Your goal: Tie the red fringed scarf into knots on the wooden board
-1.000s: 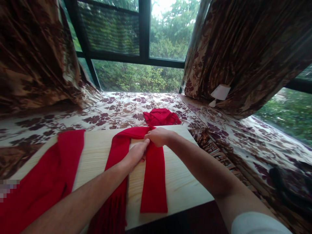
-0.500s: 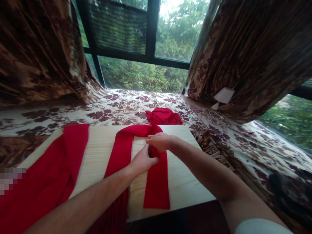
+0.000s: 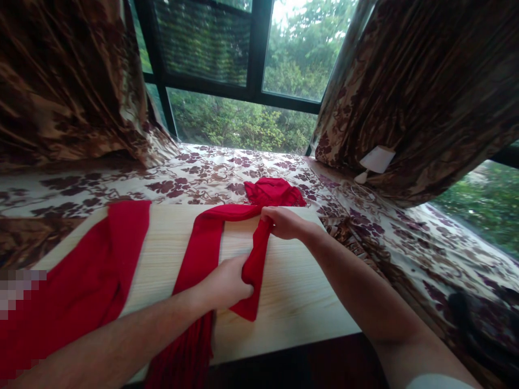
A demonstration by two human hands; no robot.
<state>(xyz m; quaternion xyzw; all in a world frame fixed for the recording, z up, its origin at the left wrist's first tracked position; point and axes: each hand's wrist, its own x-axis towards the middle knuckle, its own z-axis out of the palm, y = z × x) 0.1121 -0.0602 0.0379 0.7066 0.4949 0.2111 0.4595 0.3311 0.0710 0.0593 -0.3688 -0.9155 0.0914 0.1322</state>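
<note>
A red scarf (image 3: 197, 254) with a fringed end lies over a pale wooden board, bent across near the far edge. Its other end is narrowed and held between my hands. My left hand (image 3: 231, 282) is closed around this part near its lower end, thumb over the cloth. Farther up, my right hand (image 3: 284, 222) pinches the scarf close to the far edge of the board. The short end below my left hand hangs at a slant, and its fabric looks folded together.
Another red cloth (image 3: 93, 259) spreads over the left of the wooden board (image 3: 308, 281). Behind it a crumpled red cloth (image 3: 273, 192) rests on a floral-covered ledge (image 3: 203, 175). A small white lamp (image 3: 377, 159) stands at the right, by the curtain (image 3: 389, 81).
The scarf's right end, flat and wide before, is now narrowed and lifted at a slant. My left hand has moved down along it; my right hand has shifted slightly right and away.
</note>
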